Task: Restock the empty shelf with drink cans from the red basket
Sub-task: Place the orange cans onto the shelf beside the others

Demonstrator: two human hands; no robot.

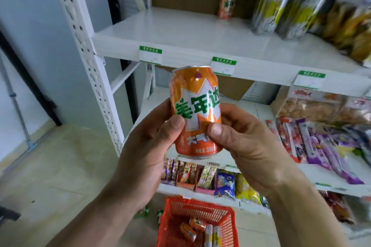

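An orange drink can (195,94) with green lettering stands upright in mid-air in front of the white shelf (180,32). My left hand (148,142) grips its left side and my right hand (241,138) grips its right side, thumbs on the label. One more orange can (227,3) stands at the back of that shelf, which is bare on its left part. On the floor below sits the red basket (198,208), holding several cans, orange and pale ones (200,228).
Silver and yellow snack bags (281,10) fill the shelf's right side. Lower shelves carry packaged snacks (313,136) and candy boxes (190,174). A white perforated upright (86,46) frames the rack's left edge. Green cans (144,211) lie on the floor left of the basket.
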